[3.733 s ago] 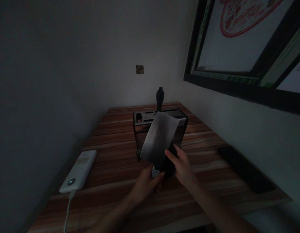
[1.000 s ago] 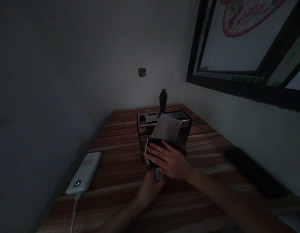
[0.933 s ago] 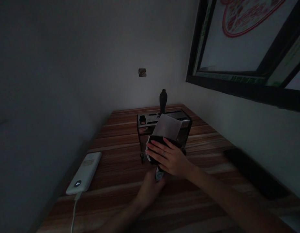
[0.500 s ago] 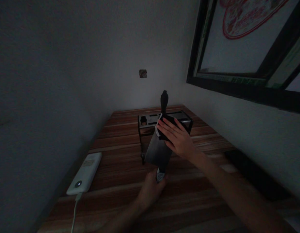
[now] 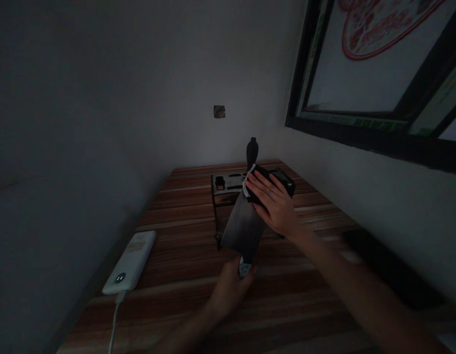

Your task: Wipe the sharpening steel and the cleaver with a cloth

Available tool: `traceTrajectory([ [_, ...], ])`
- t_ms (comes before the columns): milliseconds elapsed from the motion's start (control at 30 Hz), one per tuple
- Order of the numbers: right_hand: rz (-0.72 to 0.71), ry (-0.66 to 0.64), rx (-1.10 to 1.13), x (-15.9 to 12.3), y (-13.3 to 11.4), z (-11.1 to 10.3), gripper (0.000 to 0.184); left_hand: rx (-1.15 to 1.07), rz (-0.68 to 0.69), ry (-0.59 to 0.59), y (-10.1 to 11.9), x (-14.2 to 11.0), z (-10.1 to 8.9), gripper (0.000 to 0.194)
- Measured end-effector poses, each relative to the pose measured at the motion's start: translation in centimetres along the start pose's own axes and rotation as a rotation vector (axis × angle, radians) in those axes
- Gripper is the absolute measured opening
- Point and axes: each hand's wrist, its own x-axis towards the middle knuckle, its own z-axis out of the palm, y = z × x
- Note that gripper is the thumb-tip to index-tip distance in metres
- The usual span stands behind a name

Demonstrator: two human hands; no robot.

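Note:
A cleaver (image 5: 242, 228) is held tilted above the table, its broad blade pointing away from me. My left hand (image 5: 228, 285) is closed around its handle, close to the front. Against the far part of the blade, my right hand (image 5: 275, 209) presses a black cloth (image 5: 264, 172) with a white edge. Its fingers lie over the cloth, and the thumb side is near the blade's face. Behind the cleaver stands a knife rack (image 5: 226, 182) with a slotted metal top and black frame, partly hidden by the blade and cloth. A black knife handle (image 5: 252, 151) sticks up from the rack.
On the left of the wood-grain table (image 5: 180, 216) lies a white power bank (image 5: 134, 258) with a cable (image 5: 113, 322) plugged in. A long dark object (image 5: 386, 265) rests along the right edge. Walls border the table, with a dark-framed window (image 5: 353, 88) at upper right.
My right hand and the cloth have shifted slightly up and right, toward the blade's far end. My left hand keeps its hold on the cleaver handle.

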Motion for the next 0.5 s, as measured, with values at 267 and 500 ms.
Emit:
traceTrajectory([
  [267, -0.050, -0.021, 0.059, -1.8, -2.2, 1.2, 0.048, -0.013, 0.012, -0.018, -0.6, 0.0, 0.0, 0.023],
  [500, -0.133, -0.118, 0.127, -4.2, -5.3, 2.2, 0.047, -0.096, 0.063, -0.004, -1.0, 0.2, 0.4, 0.016],
])
